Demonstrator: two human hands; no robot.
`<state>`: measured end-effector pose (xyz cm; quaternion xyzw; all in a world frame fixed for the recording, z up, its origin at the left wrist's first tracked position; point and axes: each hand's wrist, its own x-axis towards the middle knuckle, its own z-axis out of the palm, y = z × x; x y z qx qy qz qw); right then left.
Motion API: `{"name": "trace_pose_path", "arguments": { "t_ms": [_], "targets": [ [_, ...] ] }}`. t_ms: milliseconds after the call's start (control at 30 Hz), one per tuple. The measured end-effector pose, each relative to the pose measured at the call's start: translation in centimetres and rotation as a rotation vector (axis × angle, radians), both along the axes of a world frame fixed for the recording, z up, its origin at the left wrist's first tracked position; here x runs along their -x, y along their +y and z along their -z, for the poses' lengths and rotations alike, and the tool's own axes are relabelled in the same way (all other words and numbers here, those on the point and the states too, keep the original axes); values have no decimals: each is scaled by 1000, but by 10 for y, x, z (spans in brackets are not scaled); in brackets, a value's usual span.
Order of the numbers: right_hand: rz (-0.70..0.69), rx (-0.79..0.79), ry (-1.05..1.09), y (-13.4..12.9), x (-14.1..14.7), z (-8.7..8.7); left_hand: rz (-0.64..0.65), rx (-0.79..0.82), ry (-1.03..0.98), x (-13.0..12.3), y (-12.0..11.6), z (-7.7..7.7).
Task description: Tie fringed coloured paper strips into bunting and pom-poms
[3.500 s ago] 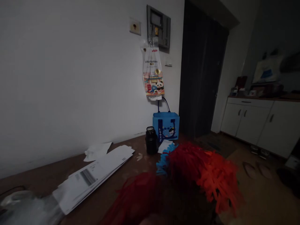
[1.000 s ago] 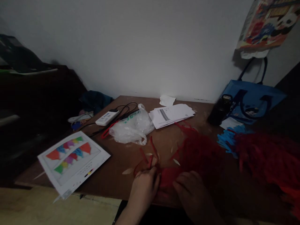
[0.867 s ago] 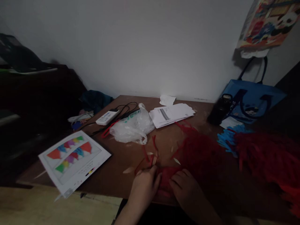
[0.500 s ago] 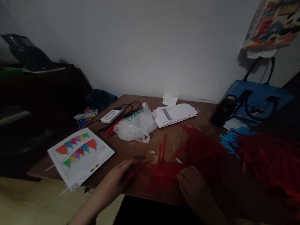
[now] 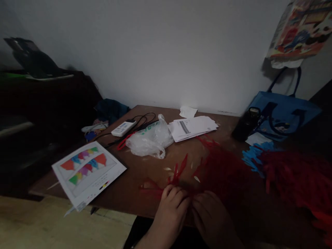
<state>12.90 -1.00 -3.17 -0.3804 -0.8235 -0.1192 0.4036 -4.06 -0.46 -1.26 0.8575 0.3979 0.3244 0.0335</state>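
Note:
Both hands are close together at the table's front edge. My left hand has its fingers curled down over red strips, which stick out beyond and to the left of its fingertips. Just to the right, my right hand is closed too, its fingers bent at the near edge of a loose red pile. Whatever lies between the fingertips is hidden by the fingers and the dark image. Farther right is a thick bundle of red strips with blue strips beside it.
On the brown table are a crumpled plastic bag, white papers, a power strip with cables, and a printed sheet. A black bottle and blue bag stand at the back right.
My left hand has moved right, in beside my right hand, and its fingers have curled. The red strips between the hands are now bunched, with some lying to the left.

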Motion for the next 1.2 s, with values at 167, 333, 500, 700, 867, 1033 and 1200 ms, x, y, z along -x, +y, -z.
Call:
{"name": "trace_pose_path", "arguments": {
  "t_ms": [167,333,500,700,867,1033,1200],
  "targets": [
    [74,-46,-10,8,-11,5,-34,39,26,10,15,5],
    [49,-87,-139,8,-26,-15,-155,6,105,48,31,-14],
    [16,-92,-137,5,-24,3,-344,6,330,108,45,-4],
    [31,-45,-91,1,-21,43,-183,-23,206,101,10,-6],
    [5,-72,-61,-7,-18,36,166,18,153,18,-15,-5],
    [-20,-80,-59,-14,-22,37,84,150,172,-5,2,16],
    [1,-27,-64,-16,-31,41,109,101,242,21,16,29]
  ]
}}
